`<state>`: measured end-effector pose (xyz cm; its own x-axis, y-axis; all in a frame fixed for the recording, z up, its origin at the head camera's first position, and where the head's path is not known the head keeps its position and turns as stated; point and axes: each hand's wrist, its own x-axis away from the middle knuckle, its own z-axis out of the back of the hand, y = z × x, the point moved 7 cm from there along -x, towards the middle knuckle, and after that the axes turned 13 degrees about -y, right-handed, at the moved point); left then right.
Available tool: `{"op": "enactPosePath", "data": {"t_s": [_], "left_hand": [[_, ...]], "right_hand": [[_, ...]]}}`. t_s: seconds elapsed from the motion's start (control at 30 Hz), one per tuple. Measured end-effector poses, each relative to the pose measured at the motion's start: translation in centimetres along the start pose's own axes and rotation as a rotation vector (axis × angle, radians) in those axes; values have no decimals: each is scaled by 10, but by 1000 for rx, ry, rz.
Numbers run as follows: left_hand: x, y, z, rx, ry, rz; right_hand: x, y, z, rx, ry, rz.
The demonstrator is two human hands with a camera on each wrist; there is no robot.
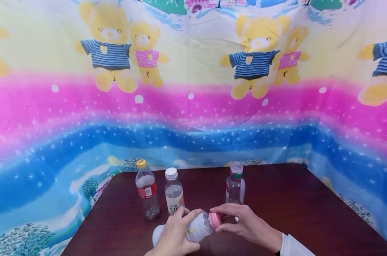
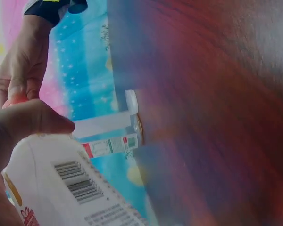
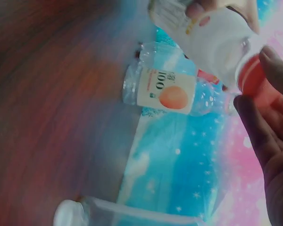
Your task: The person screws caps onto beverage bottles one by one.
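At bottom centre, the left hand [image 1: 176, 232] grips a tilted white bottle [image 1: 198, 227], hiding its middle; the right hand [image 1: 248, 221] pinches its pink cap [image 1: 215, 220], hiding the base of a clear bottle [image 1: 235, 187]. Tabletop [image 1: 295, 213] stretches lower right, near edge cut off.

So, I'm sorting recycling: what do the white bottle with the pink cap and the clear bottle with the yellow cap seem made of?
White bottle with pink cap: probably plastic under a satiny white sleeve, since its neck looks clear.

Clear bottle with yellow cap: likely glossy plastic, being transparent with bright highlights, though glass isn't ruled out.
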<state>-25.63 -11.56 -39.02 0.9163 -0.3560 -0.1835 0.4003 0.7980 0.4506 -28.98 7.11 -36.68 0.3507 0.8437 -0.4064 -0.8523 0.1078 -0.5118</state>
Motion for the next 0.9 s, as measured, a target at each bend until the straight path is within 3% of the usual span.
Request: {"op": "enactPosePath", "data": {"t_s": [0.1, 0.23, 0.33, 0.43, 0.53, 0.67, 0.8, 0.9], "left_hand": [[0, 5, 5, -130, 90, -12], [1, 14, 10, -330, 221, -65], [0, 12, 11, -368, 221, -64], [-2, 3, 10, -240, 124, -15], [-2, -5, 8, -27, 1, 26], [0, -6, 8, 171, -131, 13], [2, -6, 8, 232, -201, -5], [3, -4, 9, 155, -166, -19]], "right_hand": [[0, 7, -3, -61, 66, -120], [1, 20, -8, -223, 121, -356], [0, 25, -15, -345, 117, -437], [-4, 20, -17, -318, 104, -374], [-7, 7, -13, -186, 105, -218], [-8, -7, -8, -94, 106, 0], [-8, -7, -10, -97, 118, 54], [-6, -1, -13, -111, 161, -53]]}}
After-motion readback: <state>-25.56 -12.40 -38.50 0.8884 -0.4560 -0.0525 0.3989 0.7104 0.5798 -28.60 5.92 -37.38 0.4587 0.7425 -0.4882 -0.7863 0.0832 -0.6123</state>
